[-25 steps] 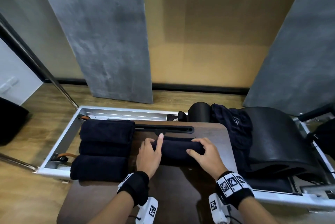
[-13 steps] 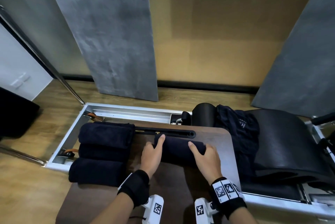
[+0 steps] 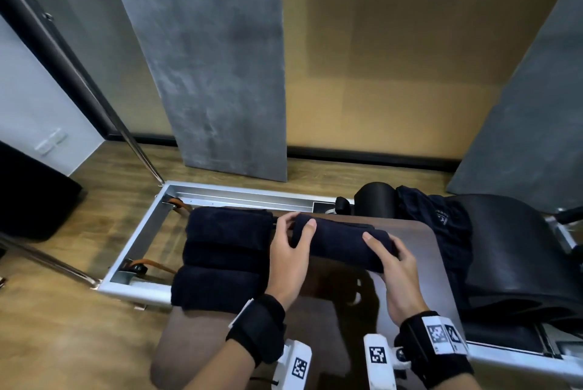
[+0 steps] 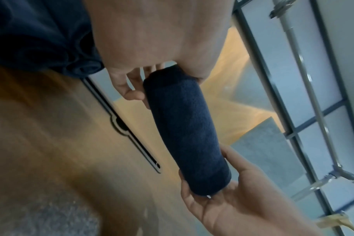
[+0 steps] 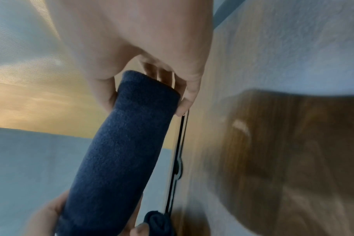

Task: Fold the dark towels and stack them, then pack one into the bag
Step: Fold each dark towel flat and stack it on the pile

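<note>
A rolled dark towel (image 3: 342, 240) hangs above the brown board (image 3: 419, 251), held at both ends. My left hand (image 3: 291, 238) grips its left end, thumb on the near side and fingers behind. My right hand (image 3: 391, 258) grips its right end the same way. In the left wrist view the rolled towel (image 4: 187, 132) runs from my left hand's fingers (image 4: 131, 89) down to my right hand (image 4: 218, 201). The right wrist view shows the towel (image 5: 121, 151) clear of the board. Three rolled dark towels (image 3: 225, 255) lie side by side at the board's left end.
A dark bag (image 3: 437, 232) lies slumped at the right against a black padded barrel (image 3: 511, 251). The silver metal frame (image 3: 239, 195) runs behind and to the left of the board. A black object (image 3: 28, 197) stands on the wooden floor at far left.
Both hands went from pressing the roll on the board to gripping its ends, and have lifted it off the board. The three towels at the left have not moved.
</note>
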